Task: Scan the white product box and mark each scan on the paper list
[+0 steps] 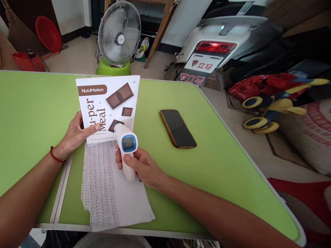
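Fingers [118, 160] of R hand [145, 166] curled rnd thermometer [126, 148].

This was prob. a home, i.e. a lived-in rm doubling as storage: a metal fan [119, 32] stood on a green plastic base [113, 69] on the pale flr [152, 74], w/ a white scooter [210, 57] parked indoors nr the light-green, metal-edged table [219, 179]. Far L of view had household stuff, e.g. a red basin [48, 33] propped up and what looked like a straw broom [19, 26]; R side had a big printed sack [310, 134] and a yellow-wheeled item [281, 105], poss. a toy.
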`<move>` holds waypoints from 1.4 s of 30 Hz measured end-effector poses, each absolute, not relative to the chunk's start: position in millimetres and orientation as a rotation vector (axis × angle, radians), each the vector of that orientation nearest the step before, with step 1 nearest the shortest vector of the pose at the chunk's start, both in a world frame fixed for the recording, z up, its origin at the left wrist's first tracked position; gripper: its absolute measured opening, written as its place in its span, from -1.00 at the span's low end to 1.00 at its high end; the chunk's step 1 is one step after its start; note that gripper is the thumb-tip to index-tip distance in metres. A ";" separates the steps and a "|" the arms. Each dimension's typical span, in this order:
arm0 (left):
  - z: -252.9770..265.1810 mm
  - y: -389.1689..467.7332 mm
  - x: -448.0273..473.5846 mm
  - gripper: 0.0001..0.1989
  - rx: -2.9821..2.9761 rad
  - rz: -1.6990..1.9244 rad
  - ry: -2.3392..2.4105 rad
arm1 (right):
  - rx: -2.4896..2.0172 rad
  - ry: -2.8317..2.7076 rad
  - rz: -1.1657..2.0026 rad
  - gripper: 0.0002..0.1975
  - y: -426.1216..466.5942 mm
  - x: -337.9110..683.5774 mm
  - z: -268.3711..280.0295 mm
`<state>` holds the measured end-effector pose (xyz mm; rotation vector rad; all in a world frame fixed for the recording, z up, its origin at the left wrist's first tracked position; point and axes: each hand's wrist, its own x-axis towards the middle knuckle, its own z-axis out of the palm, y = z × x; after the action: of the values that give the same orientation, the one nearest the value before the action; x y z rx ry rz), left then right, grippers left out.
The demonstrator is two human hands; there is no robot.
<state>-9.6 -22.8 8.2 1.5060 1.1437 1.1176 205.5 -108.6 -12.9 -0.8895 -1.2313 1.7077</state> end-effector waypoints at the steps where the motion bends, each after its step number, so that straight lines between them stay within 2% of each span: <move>1: 8.3 -22.7 -9.6 -0.46 1.507 1.116 1.142 | -0.884 -1.233 1.708 -0.62 -108.6 205.5 -13.1; 17: 10.2 -16.2 -20.5 -0.49 1.712 1.068 1.198 | -0.915 -1.207 1.724 -0.58 -108.2 205.7 -12.6; 24: 15.9 -15.0 -22.6 -0.44 1.696 1.003 1.217 | -0.935 -1.190 1.726 -0.57 -108.4 206.4 -11.2; 36: 13.4 -20.9 -14.2 -0.48 1.579 1.120 1.150 | -0.916 -1.175 1.722 -0.63 -106.8 208.3 -11.1; 42: 8.8 -16.2 -18.0 -0.42 1.637 1.159 1.146 | -1.018 -1.239 1.528 -0.63 -99.9 217.8 -2.1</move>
<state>-18.0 -16.2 8.8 1.6369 1.1463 1.1586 217.8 -99.9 -2.1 -1.0184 -1.2391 1.5281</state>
